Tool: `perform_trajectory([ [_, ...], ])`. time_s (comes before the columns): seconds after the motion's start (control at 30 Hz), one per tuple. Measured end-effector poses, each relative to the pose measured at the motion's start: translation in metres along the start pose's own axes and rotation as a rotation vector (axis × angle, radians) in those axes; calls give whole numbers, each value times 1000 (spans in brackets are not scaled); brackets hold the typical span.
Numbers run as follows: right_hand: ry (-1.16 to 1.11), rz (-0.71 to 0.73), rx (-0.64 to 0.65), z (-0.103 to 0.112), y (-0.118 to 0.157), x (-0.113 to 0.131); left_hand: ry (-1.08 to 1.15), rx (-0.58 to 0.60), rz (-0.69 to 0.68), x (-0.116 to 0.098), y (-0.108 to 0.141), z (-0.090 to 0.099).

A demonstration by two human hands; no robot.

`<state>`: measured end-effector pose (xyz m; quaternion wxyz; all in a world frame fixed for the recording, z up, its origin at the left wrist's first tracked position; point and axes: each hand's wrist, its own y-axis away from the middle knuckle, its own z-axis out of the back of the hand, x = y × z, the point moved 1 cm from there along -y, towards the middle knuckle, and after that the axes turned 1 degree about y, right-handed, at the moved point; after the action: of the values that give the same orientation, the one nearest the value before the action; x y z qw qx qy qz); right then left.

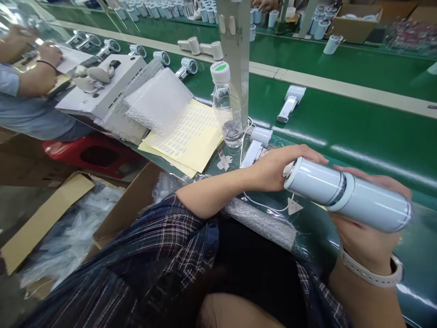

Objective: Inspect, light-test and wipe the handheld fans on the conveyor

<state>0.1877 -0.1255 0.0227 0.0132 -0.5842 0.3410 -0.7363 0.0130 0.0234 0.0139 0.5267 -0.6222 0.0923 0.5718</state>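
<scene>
A glossy pale blue cylindrical device (372, 200), made of two sections with a dark ring at the seam, is held slanting above the bench. My right hand (362, 232) wraps its right section from below and behind, fingers closed. At the other end, my left hand (273, 168) grips around the left section, one finger stretched along its far side. A small white bit shows by the left fingers at the device's end; what it is I cannot tell. Beside my left wrist lies a similar pale blue device (254, 148) with a round head and a handle.
A part-filled clear bottle (232, 130) stands by a metal post (235, 50). Yellow sticker sheets (201, 136) and bubble wrap (160, 100) lie to the left. More devices sit on the green conveyor (341, 109). A co-worker's hand (49, 54) is at far left, above a carton (136, 196).
</scene>
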Motion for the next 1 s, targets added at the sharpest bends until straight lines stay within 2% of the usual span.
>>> perform_trajectory([
  [0.1, -26, 93, 117, 7, -4, 2, -146, 64, -176, 1, -1, 3],
  [0.23, -39, 170, 178, 13, -4, -2, -402, 150, -243, -5, 1, 8],
  [0.3, -36, 208, 198, 14, -3, -4, -477, 127, -294, -7, 3, 9],
  [0.43, -14, 248, 198, 13, -1, -7, -494, 40, -493, -7, 5, 8],
  [0.6, -31, 204, 188, 15, -1, -8, -569, 143, -366, -1, 5, 7],
  [0.73, -67, 127, 213, 9, -5, -13, -468, 163, -316, 11, 7, 1],
  [0.83, -74, 129, 256, 5, -7, -20, -379, 195, -230, 15, 5, -4],
  [0.87, -38, 163, 262, 6, -7, -21, -375, 197, -199, 12, 3, -3],
  [0.93, 148, 256, 195, 14, -6, -18, -403, 168, -146, -4, 2, 4],
  [1.0, 401, 187, 75, 28, -1, -9, -430, 92, -87, -34, 7, 17],
])
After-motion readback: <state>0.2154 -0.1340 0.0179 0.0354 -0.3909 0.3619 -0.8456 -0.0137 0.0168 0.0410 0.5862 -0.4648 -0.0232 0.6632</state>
